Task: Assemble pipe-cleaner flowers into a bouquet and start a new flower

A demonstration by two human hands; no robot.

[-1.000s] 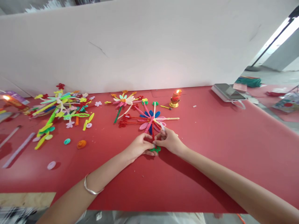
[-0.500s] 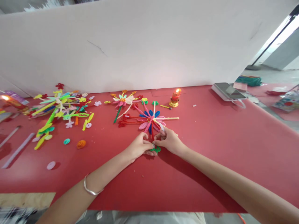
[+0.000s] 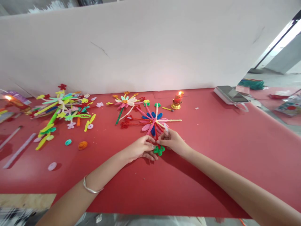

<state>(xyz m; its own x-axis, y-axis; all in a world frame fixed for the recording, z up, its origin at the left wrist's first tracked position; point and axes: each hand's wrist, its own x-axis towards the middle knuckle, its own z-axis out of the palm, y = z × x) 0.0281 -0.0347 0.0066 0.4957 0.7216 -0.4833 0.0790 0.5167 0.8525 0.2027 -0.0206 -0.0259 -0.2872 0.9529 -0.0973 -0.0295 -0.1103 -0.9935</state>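
Observation:
A pipe-cleaner flower (image 3: 147,127) with pink and blue petals and long spokes lies on the red table. At the near end of its red spoke sits a small green pipe-cleaner flower (image 3: 159,150). My right hand (image 3: 172,141) pinches that red spoke just above the green flower. A whitish stick (image 3: 166,127), perhaps glue, pokes up from the same hand. My left hand (image 3: 143,147) is beside the green flower, fingers apart, thumb tip at its left edge. Whether the thumb touches it I cannot tell.
A lit red candle (image 3: 178,99) in a gold holder stands behind the flower. Another burning candle (image 3: 20,105) is far left, near a pile of pipe-cleaner pieces (image 3: 61,106). A smaller flower (image 3: 124,102) lies behind; a power bank (image 3: 230,94) is at right. A white panel (image 3: 150,47) rises behind.
My left fingers have loosened and spread, so the green flower shows more fully. My right hand stays at the red spoke. The view has shifted slightly.

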